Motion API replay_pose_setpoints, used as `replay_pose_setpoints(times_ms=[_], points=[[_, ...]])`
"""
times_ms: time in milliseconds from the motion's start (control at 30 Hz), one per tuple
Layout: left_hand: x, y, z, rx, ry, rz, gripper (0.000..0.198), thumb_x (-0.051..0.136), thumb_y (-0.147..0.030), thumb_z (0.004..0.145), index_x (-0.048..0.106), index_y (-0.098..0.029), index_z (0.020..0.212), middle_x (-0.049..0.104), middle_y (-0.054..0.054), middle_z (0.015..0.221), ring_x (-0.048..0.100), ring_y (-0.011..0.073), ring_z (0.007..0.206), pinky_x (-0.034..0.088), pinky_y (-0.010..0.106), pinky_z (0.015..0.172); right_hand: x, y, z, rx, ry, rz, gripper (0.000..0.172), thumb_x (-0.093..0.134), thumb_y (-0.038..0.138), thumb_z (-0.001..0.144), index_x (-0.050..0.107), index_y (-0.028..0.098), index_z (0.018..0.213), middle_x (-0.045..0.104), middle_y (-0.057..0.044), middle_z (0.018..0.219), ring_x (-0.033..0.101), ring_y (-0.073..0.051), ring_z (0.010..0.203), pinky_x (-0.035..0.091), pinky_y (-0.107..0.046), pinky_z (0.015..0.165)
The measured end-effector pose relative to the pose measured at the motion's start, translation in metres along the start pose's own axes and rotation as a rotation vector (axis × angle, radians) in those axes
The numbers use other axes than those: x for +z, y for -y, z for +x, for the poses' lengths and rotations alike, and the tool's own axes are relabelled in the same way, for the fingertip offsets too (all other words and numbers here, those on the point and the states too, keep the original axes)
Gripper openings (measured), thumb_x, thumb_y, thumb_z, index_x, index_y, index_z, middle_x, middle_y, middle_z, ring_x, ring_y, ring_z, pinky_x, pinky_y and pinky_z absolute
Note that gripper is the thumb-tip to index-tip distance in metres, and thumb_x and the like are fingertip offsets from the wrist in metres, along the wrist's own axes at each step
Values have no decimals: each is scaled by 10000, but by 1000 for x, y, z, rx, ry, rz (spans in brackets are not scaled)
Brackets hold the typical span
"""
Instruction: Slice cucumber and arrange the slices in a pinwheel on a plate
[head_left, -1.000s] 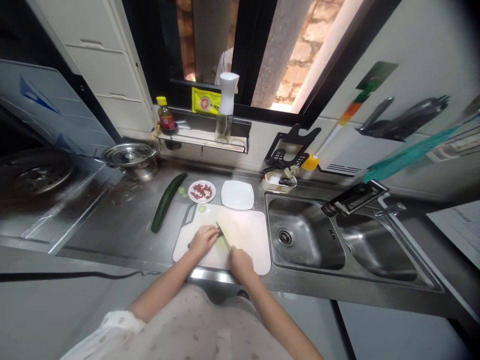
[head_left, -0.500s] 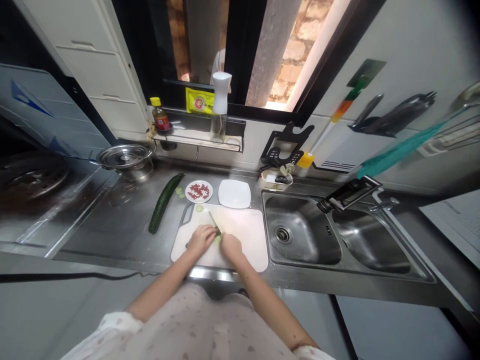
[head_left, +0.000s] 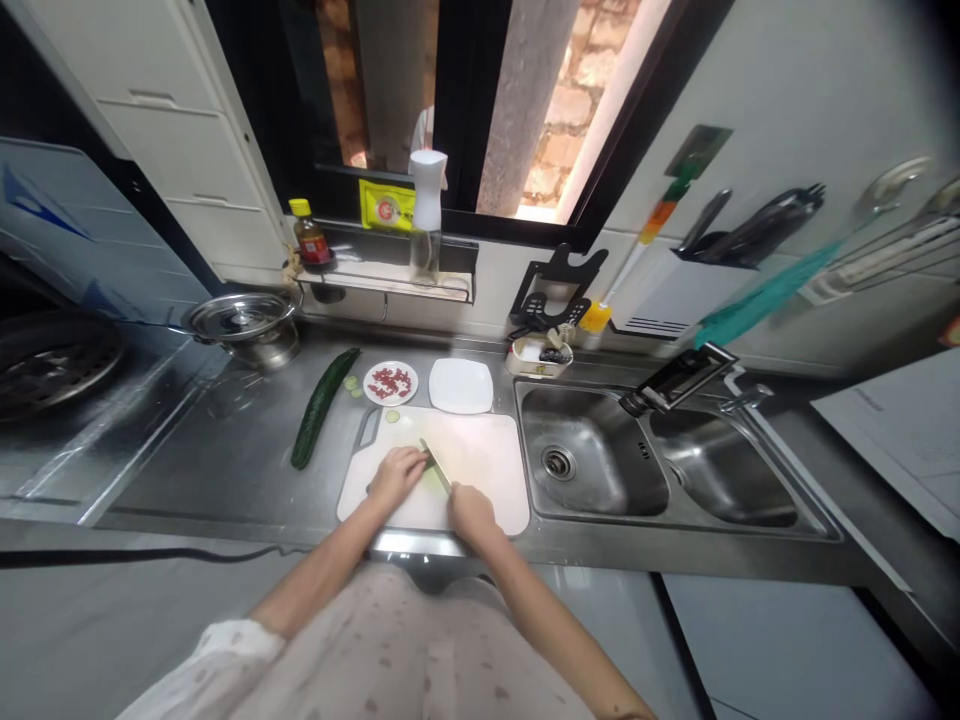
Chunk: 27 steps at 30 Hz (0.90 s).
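Observation:
My right hand (head_left: 471,512) grips the handle of a kitchen knife (head_left: 437,467), its blade slanting up and left over the white cutting board (head_left: 495,455). Closed over a dark green cucumber piece (head_left: 429,460), my left hand (head_left: 399,474) rests on the board just left of the blade. Most of that piece is hidden under the hand. Pale green cut cucumber (head_left: 430,484) lies close to the blade, and a single cucumber slice (head_left: 392,417) sits at the board's upper left. A whole cucumber (head_left: 322,410) lies on the counter to the left.
Behind the board stand a plate of chopped red pieces (head_left: 390,383) and a white square plate (head_left: 460,386). Cucumber ends (head_left: 352,385) lie beside them. A double sink (head_left: 592,450) adjoins on the right. A lidded steel pot (head_left: 244,325) is at the left rear, below a shelf (head_left: 450,287) with bottles.
My right hand has moved slightly right and nearer my body with the knife, showing more blade. My left hand stays on the cucumber piece. The whole view has shifted a little.

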<state>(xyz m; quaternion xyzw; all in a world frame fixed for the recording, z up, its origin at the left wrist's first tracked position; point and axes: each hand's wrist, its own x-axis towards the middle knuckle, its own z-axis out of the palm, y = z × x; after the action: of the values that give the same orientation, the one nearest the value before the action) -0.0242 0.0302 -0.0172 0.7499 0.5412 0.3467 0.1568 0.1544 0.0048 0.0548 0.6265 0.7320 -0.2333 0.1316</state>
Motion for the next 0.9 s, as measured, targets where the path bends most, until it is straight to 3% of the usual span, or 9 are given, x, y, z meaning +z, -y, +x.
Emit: replay_pose_setpoints(times_ms=[400, 900], points=[[1, 0, 0, -11, 2, -10, 181, 558, -230, 895, 718, -225, 979, 690, 57, 966, 592, 188, 909, 470, 324, 831, 4, -10, -14, 0, 7, -11, 278, 387, 139, 915, 622, 135, 1064, 691, -151, 1001, 663, -223, 957, 458, -282, 744], [2, 0, -1, -6, -11, 23, 187, 548, -252, 902, 719, -221, 970, 697, 53, 970, 602, 190, 908, 481, 333, 828, -17, 17, 18, -14, 4, 34, 342, 370, 86, 889, 629, 131, 1108, 689, -157, 1037, 653, -228, 995, 456, -286, 768]])
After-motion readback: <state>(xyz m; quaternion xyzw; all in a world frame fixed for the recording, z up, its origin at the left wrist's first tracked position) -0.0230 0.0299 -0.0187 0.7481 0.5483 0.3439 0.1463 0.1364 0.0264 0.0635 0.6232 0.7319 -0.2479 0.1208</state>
